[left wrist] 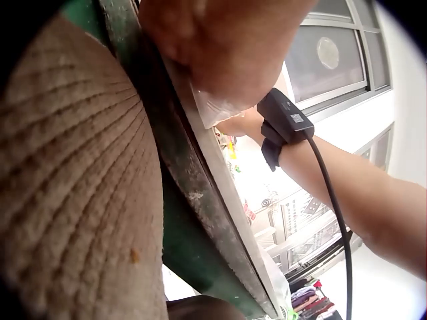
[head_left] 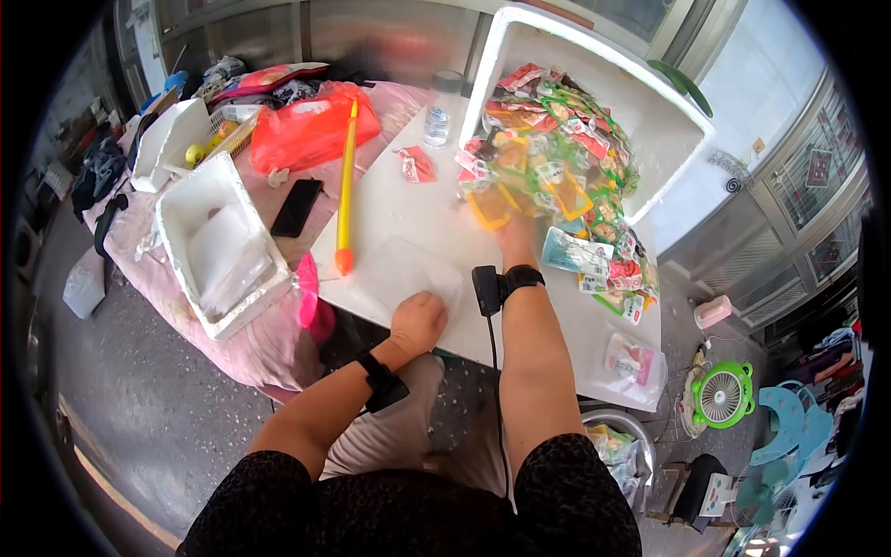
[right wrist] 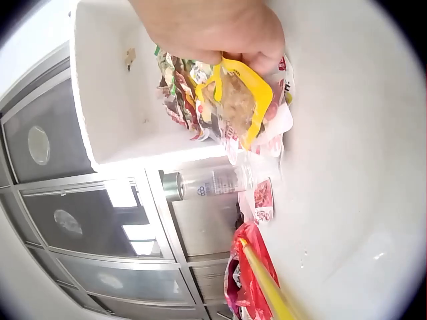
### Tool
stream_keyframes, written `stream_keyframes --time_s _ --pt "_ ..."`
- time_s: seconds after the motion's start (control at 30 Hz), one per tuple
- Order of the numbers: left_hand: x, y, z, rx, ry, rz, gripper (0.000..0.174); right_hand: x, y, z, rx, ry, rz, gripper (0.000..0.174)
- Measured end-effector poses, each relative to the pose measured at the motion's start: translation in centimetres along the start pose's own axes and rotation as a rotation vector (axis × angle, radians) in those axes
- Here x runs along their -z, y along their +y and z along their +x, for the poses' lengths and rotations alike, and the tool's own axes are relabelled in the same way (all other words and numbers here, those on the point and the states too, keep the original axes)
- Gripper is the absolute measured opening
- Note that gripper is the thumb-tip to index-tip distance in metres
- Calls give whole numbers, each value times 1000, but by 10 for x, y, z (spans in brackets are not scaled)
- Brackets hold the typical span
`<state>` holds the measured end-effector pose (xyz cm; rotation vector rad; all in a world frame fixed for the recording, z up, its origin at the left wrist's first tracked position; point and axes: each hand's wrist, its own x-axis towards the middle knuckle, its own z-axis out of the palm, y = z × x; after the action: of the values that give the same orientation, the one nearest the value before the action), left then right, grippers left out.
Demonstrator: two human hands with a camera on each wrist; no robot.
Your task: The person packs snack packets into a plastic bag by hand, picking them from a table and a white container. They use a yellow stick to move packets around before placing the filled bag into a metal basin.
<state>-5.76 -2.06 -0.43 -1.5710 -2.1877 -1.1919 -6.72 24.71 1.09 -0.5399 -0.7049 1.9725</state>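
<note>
My left hand (head_left: pixel 419 320) is at the table's front edge with its fingers curled on a clear plastic bag (head_left: pixel 404 269) that lies flat on the white top. In the left wrist view a crumpled bit of the bag (left wrist: pixel 217 112) shows below the hand. Farther forward, my right hand (head_left: pixel 518 237) reaches to the pile of snack packets (head_left: pixel 608 153). Its curled fingers grip a yellow-edged packet (right wrist: pixel 240 103) with brownish food showing through, clearest in the right wrist view. Another yellow-edged packet (head_left: pixel 564 190) lies close by; motion blurs this area.
Behind the pile a white foam box (head_left: pixel 673 148) lies tipped on its side. A water bottle (head_left: pixel 436 121), a red packet (head_left: pixel 416 165) and a yellow stick (head_left: pixel 347 186) are on the table. Another foam box (head_left: pixel 218 241) and a black phone (head_left: pixel 297 208) stand left.
</note>
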Motion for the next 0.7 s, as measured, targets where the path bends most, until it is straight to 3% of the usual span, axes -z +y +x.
stream_keyframes --time_s 0.07,0.13,0.2,0.23,0.43,0.57,0.67,0.7 --pt "0 -1 1 -2 4 5 9 41 15 27 344 -155 -537 29" --pt "-1 -1 0 -11 0 10 9 49 3 3 307 -127 -604 29" --pt "1 1 0 3 -20 9 9 44 -27 -35 -90 70 -181 28" --pt "2 1 1 9 -29 10 9 54 -29 -46 -67 51 -156 26" --pt "-1 1 0 42 -80 5 6 113 -79 -129 -176 59 -540 19" --pt "-3 4 -5 -3 -90 27 4 145 -110 -140 -333 -68 -667 27" --pt "-5 10 -6 0 -152 101 4 115 -125 -178 -303 106 -932 35" --pt "-6 13 -6 9 -167 115 4 117 -129 -181 -302 67 -1073 37"
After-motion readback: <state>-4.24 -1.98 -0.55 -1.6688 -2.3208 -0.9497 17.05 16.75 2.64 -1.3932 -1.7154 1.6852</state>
